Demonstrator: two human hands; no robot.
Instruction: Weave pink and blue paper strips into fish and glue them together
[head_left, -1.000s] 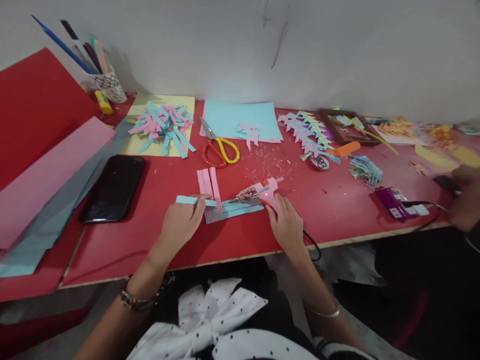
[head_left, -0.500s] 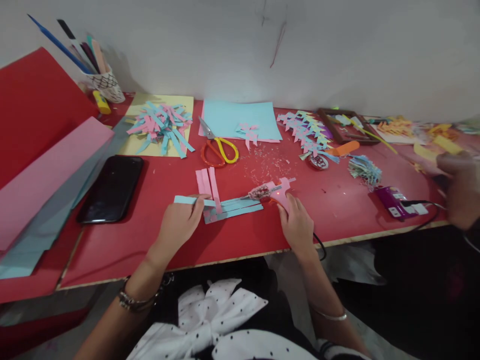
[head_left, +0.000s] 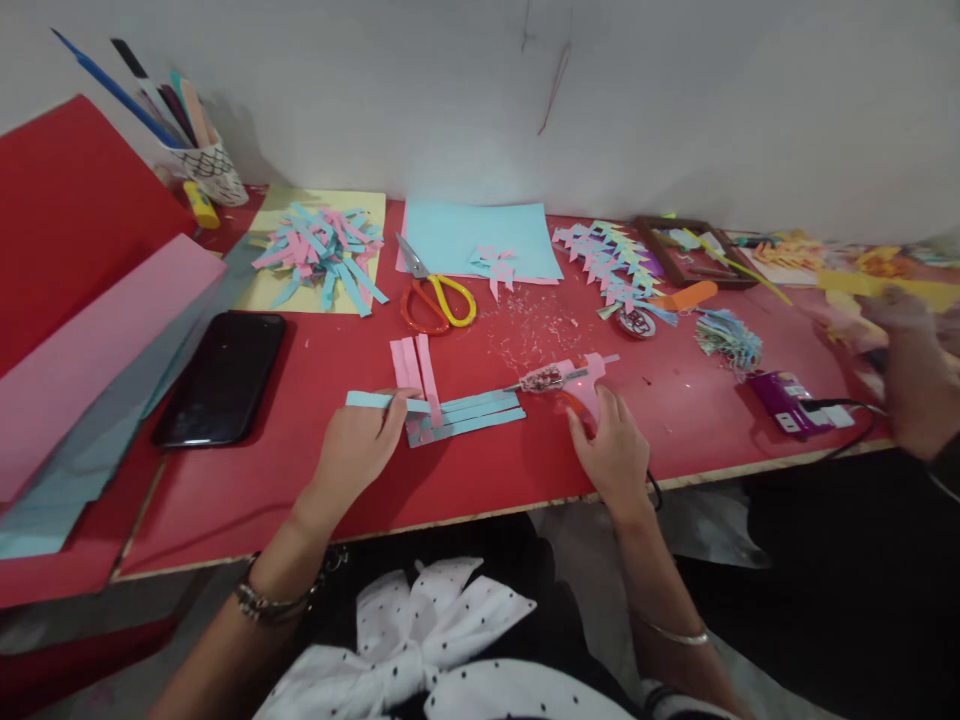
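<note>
My left hand (head_left: 358, 440) pinches a light blue paper strip (head_left: 375, 400), its end sticking out to the left of the fingers. Under and beside the fingertips lie pink paper strips (head_left: 415, 360) standing away from me, crossing light blue strips (head_left: 484, 425) that run to the right in a small woven piece. My right hand (head_left: 616, 445) is closed round the handle of a pink hot glue gun (head_left: 596, 372), low over the table. The gun's nozzle points left, by the right ends of the blue strips. A small light glows on its body.
Beyond the hands lie scissors (head_left: 439, 300), a blue paper sheet (head_left: 450, 225) and a pile of cut strips (head_left: 319, 245). A phone (head_left: 221, 380) lies left. A purple extension socket (head_left: 787, 405) sits right, near another person's blurred hand (head_left: 919, 350) with yellow paper (head_left: 930, 292).
My right hand has moved right with the glue gun, drawing the nozzle along to the blue strips' ends. My left hand stays put. The other person's hand has shifted, with yellow paper now stretched out.
</note>
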